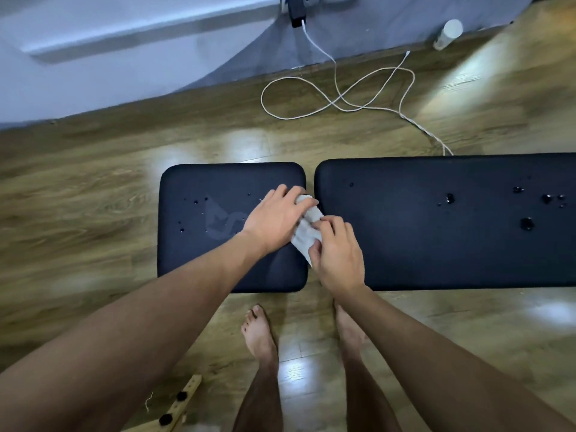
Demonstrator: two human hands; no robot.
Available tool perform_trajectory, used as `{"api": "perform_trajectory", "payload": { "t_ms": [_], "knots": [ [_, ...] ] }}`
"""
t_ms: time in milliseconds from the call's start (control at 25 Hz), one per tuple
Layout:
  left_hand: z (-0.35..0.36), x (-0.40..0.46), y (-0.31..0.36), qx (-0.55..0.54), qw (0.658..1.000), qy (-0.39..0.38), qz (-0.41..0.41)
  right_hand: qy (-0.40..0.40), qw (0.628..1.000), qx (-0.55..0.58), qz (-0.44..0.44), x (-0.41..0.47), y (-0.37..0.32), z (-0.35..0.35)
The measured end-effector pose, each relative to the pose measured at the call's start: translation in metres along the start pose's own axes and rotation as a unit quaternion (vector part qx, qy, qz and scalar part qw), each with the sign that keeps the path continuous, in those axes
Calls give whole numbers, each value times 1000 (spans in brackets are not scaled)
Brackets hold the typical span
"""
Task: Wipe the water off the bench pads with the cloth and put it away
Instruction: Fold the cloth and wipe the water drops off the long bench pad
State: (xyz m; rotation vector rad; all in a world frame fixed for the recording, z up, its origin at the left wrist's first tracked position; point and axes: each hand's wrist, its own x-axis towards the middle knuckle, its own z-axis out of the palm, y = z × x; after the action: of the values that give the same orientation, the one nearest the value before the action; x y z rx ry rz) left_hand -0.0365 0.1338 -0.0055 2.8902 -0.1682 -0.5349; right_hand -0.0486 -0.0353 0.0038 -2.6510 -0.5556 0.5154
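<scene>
Two black bench pads lie side by side: a small square pad [199,254] on the left and a long pad [436,254] on the right. Water drops dot both, with small drops [194,202] on the left pad and bigger drops [526,224] on the right pad. A crumpled white cloth [307,232] sits over the gap between the pads. My left hand [276,221] lies over the cloth's upper end with fingers curled round it. My right hand [338,251] pinches its lower end.
Wooden floor [78,213] surrounds the bench. A looped white charger cable [339,95] runs from a black plug [296,10] at the wall. A white bottle [447,34] lies at the back right. A wooden strip [180,403] lies at the bottom left. My bare feet [260,335] stand before the pads.
</scene>
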Motion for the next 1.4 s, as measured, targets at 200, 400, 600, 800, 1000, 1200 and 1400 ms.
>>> {"api": "perform_trajectory", "payload": {
  "t_ms": [200,400,600,800,1000,1200,1400],
  "knots": [
    [14,19,66,-38,994,68,-70,-14,999,-3,47,-3,58,-13],
    [58,7,124,-130,978,55,-153,23,999,-14,37,-24,110,-14],
    [74,38,143,-122,970,30,-207,38,991,-116,49,-36,162,-24],
    [75,82,118,-64,980,35,-186,-49,981,-185,3,-26,215,-33],
    [78,79,122,-82,968,105,-215,-62,980,-186,-23,-20,231,-29],
    [101,34,191,-147,937,114,-296,-47,982,-181,-26,-23,235,-19],
    [81,101,157,-128,948,99,-275,-23,980,-191,-41,-22,242,-10]
  ]
}}
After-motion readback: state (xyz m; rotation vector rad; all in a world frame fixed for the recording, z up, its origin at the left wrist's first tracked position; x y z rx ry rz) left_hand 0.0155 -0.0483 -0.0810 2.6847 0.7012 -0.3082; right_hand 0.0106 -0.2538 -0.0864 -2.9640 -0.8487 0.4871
